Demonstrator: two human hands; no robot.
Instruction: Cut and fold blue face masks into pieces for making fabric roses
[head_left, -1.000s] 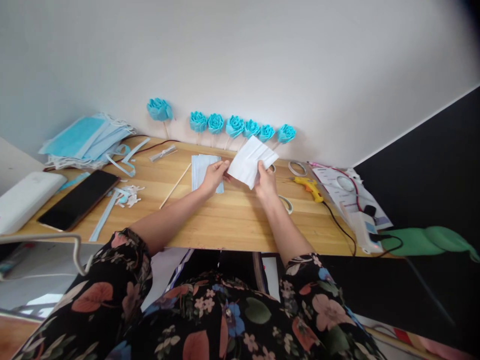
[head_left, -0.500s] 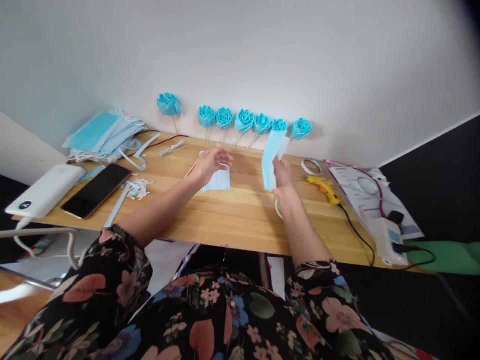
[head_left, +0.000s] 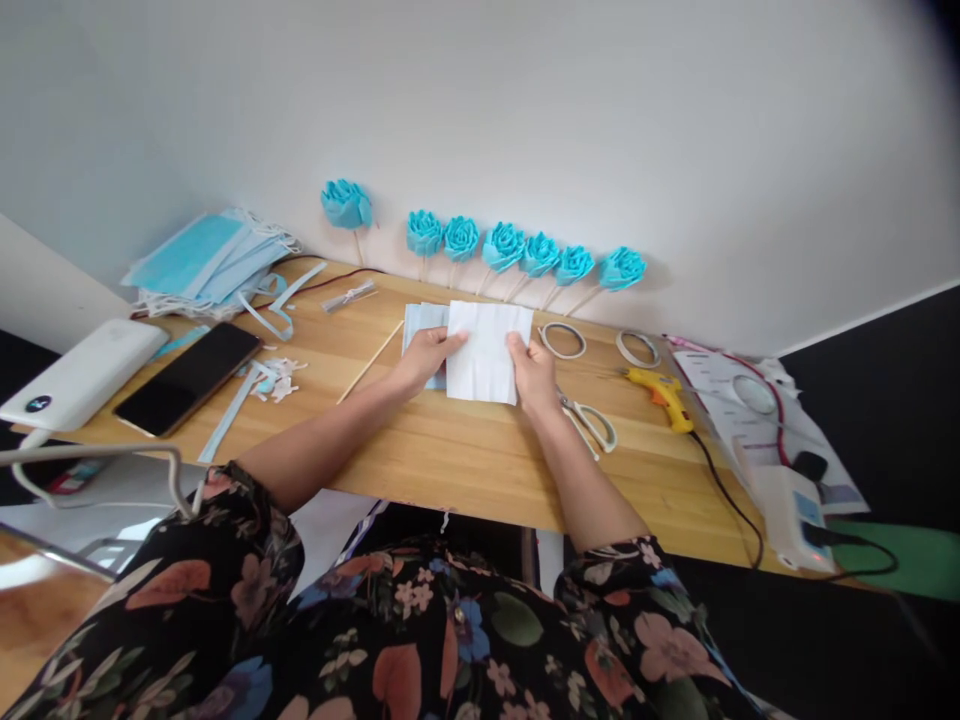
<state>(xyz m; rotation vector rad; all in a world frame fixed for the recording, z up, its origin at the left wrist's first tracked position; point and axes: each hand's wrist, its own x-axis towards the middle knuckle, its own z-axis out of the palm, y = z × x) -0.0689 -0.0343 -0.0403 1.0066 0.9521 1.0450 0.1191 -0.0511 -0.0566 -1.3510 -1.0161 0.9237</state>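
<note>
At the centre of the frame, a person's two bare hands are holding a white, faintly creased sheet over a wooden table. The left hand is gripping the sheet's left edge and the right hand its right edge, both thumbs lying on top. Pale blue sheets are showing just left of it, partly covered; whether it is touching them is unclear. The held sheet is looking thin, so uneven pulling between the hands could be skewing or wrinkling it, and a loose pinch could be letting an edge slip. Right of centre, white-handled scissors are lying beside the right wrist, where a sideways sweep could be knocking them. Farther right, a yellow glue gun is resting with its nozzle pointing towards the hands; if it is hot, a careless reach could be burning skin, and a tug on its black cord could be dragging it. Along the back, blue flowers are leaning against the wall, their thin sticks easily toppling if bumped.
</note>
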